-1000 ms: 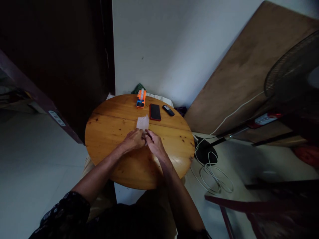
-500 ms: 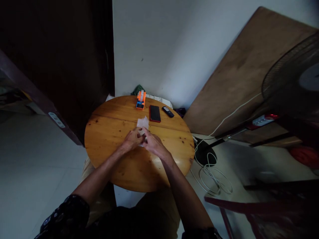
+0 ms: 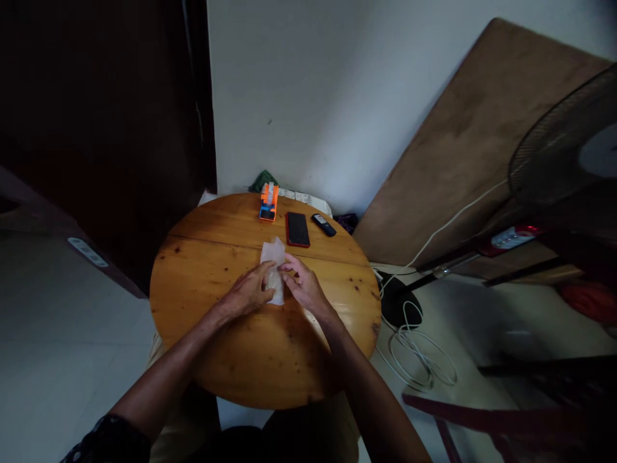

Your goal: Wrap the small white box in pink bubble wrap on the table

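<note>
A whitish, partly see-through sheet or small bag (image 3: pixel 274 273) lies on the round wooden table (image 3: pixel 202 283), its upper end creased. My left hand (image 3: pixel 251 286) rests at its left edge, thumb and fingers spread apart and the tips touching it. From the other side, my right hand (image 3: pixel 303 280) reaches over the right edge with fingers bent but apart. Neither hand grips it. Whether the piece is paper or plastic I cannot tell.
Farther back on the table are an orange and blue tape dispenser (image 3: pixel 268 202), a red-edged smartphone (image 3: pixel 297 229) and a black keypad phone (image 3: pixel 323 225). A standing fan (image 3: pixel 563 141) and a coiled white cable (image 3: pixel 419 350) are at the right.
My hands have drawn apart from over the whitish piece to its two sides, so more of it shows. The view has shifted slightly, and the table sits lower in it.
</note>
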